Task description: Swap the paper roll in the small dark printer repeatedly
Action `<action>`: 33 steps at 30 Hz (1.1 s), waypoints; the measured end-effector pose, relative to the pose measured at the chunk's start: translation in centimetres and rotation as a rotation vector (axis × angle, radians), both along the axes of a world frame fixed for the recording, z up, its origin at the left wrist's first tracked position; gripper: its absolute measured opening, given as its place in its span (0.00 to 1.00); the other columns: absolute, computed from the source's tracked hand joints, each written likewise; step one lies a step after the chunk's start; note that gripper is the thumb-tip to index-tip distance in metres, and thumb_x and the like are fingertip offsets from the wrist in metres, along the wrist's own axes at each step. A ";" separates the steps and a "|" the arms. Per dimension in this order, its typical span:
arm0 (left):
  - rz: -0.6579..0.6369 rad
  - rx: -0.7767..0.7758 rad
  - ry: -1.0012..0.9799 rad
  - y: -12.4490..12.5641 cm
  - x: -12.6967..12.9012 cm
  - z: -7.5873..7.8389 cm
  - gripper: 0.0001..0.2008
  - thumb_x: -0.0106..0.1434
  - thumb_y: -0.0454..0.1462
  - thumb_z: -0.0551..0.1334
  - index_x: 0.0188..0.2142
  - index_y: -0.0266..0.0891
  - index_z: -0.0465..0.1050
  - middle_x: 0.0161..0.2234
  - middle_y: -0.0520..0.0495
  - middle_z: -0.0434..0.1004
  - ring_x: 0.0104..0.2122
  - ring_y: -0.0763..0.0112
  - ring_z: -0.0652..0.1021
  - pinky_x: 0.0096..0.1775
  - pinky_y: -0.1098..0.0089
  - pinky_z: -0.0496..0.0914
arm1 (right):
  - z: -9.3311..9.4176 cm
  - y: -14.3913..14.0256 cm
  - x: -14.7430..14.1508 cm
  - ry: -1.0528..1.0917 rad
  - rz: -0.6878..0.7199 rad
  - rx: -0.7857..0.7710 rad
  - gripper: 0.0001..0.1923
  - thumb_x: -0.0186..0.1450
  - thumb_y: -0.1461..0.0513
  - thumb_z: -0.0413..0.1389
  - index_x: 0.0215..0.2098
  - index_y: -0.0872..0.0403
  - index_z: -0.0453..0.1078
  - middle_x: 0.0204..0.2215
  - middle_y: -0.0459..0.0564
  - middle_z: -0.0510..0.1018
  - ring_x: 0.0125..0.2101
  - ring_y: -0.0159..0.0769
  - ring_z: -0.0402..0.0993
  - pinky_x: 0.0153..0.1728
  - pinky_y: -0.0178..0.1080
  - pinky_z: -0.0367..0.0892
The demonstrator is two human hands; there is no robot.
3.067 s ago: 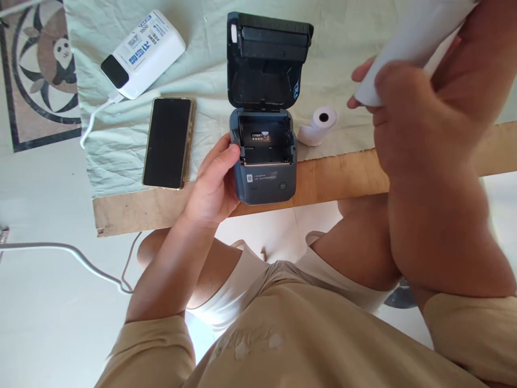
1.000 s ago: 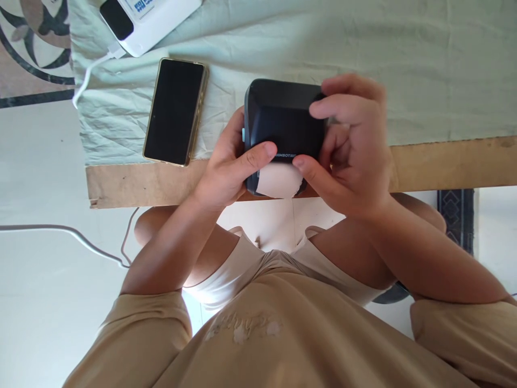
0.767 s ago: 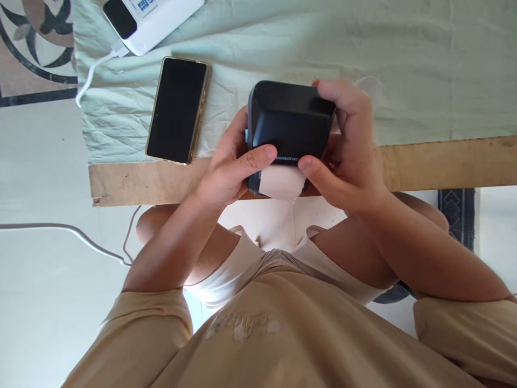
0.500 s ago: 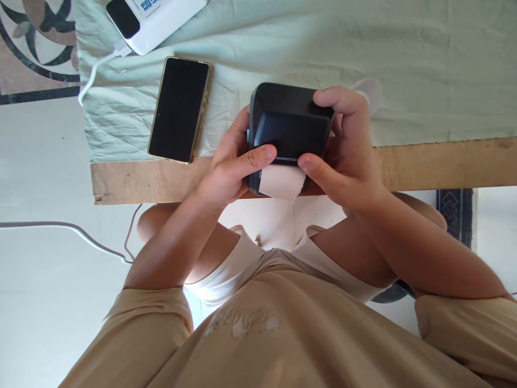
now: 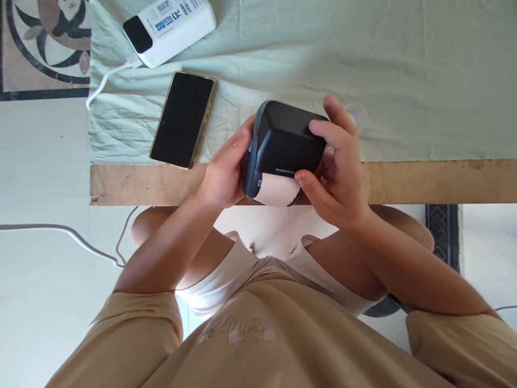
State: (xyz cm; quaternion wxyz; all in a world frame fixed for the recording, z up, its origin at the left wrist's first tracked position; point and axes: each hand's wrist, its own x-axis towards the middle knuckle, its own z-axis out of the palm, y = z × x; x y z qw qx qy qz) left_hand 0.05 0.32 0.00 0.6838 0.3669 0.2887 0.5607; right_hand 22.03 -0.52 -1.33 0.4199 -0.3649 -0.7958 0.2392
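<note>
A black label printer (image 5: 288, 143) marked NIIMBOT is held between my two hands above the table's near edge. A pale strip of label paper (image 5: 278, 189) comes out of its near side. My left hand (image 5: 228, 170) grips the printer's left side, thumb along that edge and the other fingers hidden beneath. On the right, my right hand (image 5: 341, 167) has its thumb by the paper slot and a fingertip on the lid's right edge, with another finger lifted off. The printer is tilted, so its left side shows.
Left of the printer a phone (image 5: 183, 119) with a dark screen lies on the green cloth (image 5: 424, 81). Behind it sits a white power bank (image 5: 173, 29) with a white cable (image 5: 105, 81) plugged in. A clear round item (image 5: 358, 116) is partly hidden behind my right hand. The wooden table edge (image 5: 436, 180) runs in front.
The printer has tilted, exposing more of its left side. My left thumb has moved from the front of the lid to the left edge. A right finger has lifted.
</note>
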 end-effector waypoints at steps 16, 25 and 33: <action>0.055 -0.318 -0.029 -0.2 0.3 2.4 0.16 0.84 0.43 0.58 0.42 0.39 0.80 0.43 0.45 0.88 0.67 0.52 0.84 0.71 0.51 0.80 | 4.8 0.7 -1.3 0.156 -0.241 -0.011 0.26 0.72 0.41 0.69 0.60 0.41 0.73 0.57 0.49 0.79 0.31 0.29 0.73 0.26 0.39 0.77; 0.080 -0.221 0.009 -0.3 0.7 2.1 0.15 0.83 0.44 0.58 0.50 0.42 0.83 0.48 0.45 0.90 0.74 0.53 0.80 0.73 0.53 0.78 | 6.9 1.9 -1.8 0.428 -0.304 0.003 0.08 0.75 0.59 0.60 0.39 0.44 0.64 0.39 0.46 0.79 0.48 0.42 0.86 0.61 0.57 0.85; -0.001 -0.208 -0.028 -0.5 0.5 2.2 0.11 0.83 0.44 0.64 0.48 0.44 0.83 0.52 0.46 0.90 0.73 0.56 0.79 0.72 0.59 0.77 | 9.3 1.7 -2.4 -0.553 -0.263 -0.032 0.10 0.75 0.59 0.57 0.49 0.45 0.80 0.44 0.50 0.88 0.36 0.43 0.83 0.37 0.46 0.71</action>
